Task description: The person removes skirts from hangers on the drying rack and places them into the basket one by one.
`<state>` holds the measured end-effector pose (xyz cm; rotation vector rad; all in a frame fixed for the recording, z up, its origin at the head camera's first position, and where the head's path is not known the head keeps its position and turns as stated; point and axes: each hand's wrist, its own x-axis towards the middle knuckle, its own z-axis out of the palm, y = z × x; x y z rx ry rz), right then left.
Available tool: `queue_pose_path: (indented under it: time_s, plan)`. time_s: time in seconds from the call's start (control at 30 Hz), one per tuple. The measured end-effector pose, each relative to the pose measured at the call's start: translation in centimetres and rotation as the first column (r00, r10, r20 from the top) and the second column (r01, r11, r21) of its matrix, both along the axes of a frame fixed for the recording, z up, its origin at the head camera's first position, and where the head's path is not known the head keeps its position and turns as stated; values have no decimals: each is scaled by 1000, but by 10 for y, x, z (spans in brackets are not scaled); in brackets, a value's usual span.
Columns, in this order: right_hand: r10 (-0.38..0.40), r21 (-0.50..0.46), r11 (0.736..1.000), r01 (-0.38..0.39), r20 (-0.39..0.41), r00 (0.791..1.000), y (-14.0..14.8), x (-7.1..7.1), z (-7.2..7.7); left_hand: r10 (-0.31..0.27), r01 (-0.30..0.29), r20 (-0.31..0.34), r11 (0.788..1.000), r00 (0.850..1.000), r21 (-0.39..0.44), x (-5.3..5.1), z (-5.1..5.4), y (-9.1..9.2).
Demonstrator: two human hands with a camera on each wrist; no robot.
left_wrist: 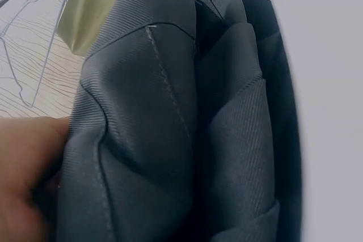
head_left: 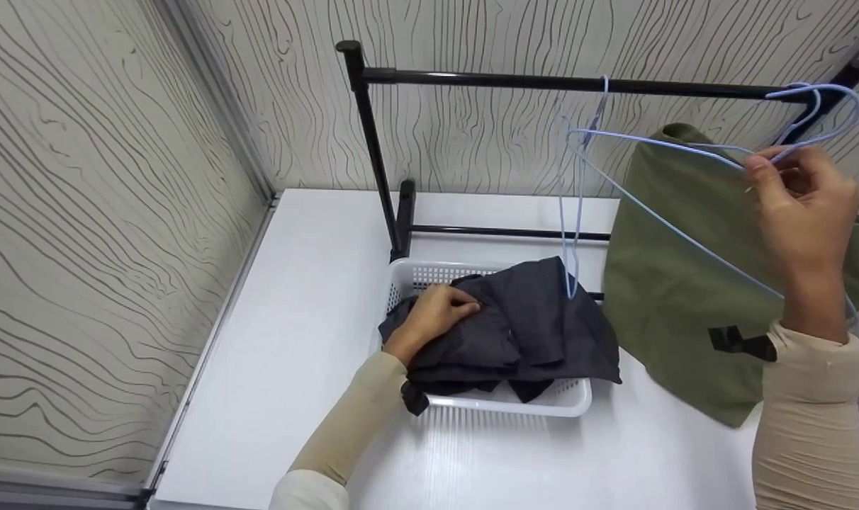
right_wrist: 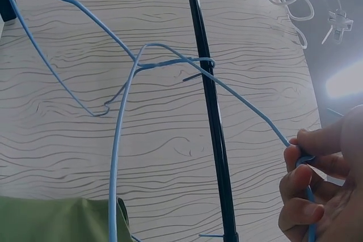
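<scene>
My left hand (head_left: 440, 312) lies on a bunched dark grey garment (head_left: 536, 312), its thumb and fingers appearing to pinch the cloth. In the left wrist view, stitched seams and folds of the garment fill the middle, with part of the hand blurred at the left edge. Raised at the right, my right hand (head_left: 809, 202) pinches a blue wire hanger (head_left: 685, 148) near its neck, below the hook. The hanger is bare and slants across in front of the black clothes rack (head_left: 486, 79). A second blue hanger (head_left: 577, 219) hangs bare from the rail.
A white plastic basket (head_left: 507, 406) under the dark garment stands on the white table (head_left: 295, 297). An olive green garment (head_left: 685, 283) hangs at the rack's right end, behind the right forearm. Wood-patterned panels (head_left: 458, 134) stand behind and at the left.
</scene>
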<state>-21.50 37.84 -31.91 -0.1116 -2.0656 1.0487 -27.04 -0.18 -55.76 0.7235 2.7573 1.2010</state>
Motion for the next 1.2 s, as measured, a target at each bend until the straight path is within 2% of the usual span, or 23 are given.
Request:
queue_pose_path:
  time_s: [0.3,0.63,1.0,1.2]
  plan:
    - [-47,-20,999,47,14,999,16,3,-2,-1,1,-11,1000,1000,11,0,-4,-1]
    - [-75,-145,985,95,135,988,20,13,5,-8,8,-11,1000,1000,28,0,-7,-2]
    - [-111,-108,986,128,152,982,30,11,-5,16,-16,-2,1000,1000,10,1,-8,-2]
    - [-101,-86,990,114,145,984,28,8,-5,12,-11,27,1000,1000,-27,4,-3,-1]
